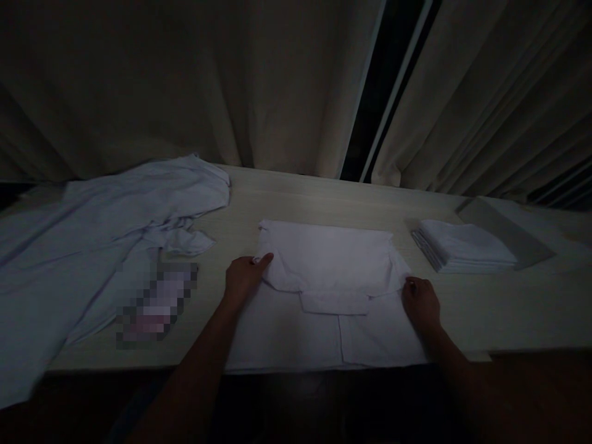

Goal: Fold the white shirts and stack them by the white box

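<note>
Head view: white shirt, lower centre, partly folded on the bench, left edge pinched by the nearly closed left hand, right corner by the similarly closed right hand, apparently keeping the fold taut.

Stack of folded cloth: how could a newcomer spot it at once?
Start with the long pale table below the curtains. Go right, past the spread garment and the right hand at its edge. The stack there is a compact block of flat layers, unlike that garment and the rumpled cloth at the left.
</note>
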Tool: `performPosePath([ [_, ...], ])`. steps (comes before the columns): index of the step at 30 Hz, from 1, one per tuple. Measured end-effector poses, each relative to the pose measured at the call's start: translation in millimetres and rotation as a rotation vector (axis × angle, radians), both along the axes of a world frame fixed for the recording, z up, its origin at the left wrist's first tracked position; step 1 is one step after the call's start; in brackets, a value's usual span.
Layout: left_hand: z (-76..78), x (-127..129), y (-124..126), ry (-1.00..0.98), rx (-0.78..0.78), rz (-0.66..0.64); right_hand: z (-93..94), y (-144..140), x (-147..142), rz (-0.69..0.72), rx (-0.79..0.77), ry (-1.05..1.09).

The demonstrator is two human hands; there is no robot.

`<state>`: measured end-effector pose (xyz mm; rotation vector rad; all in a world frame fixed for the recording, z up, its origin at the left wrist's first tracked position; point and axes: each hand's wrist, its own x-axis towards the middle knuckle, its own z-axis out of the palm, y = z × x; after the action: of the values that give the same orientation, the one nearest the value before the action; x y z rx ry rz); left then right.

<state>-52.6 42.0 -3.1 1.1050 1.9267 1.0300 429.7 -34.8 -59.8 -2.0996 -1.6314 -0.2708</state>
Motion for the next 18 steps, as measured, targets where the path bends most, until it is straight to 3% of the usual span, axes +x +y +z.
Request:
performPosePath([
  [4,-4.6,9.4,10.6,0.035,0.023,0.046,0.8,-0.1,-1.3,0.0,-0.012,0.003],
  [7,-8.5,11.8,15.6,-0.051,0.02,0.073,2.3,0.3,-2.1,-0.019,-0.022,0.008],
  [18,-11.1,16.7,24.2,-0.862,-0.01,0.101,0.8,0.8,-1.8,-0.009,-0.024,0.005],
])
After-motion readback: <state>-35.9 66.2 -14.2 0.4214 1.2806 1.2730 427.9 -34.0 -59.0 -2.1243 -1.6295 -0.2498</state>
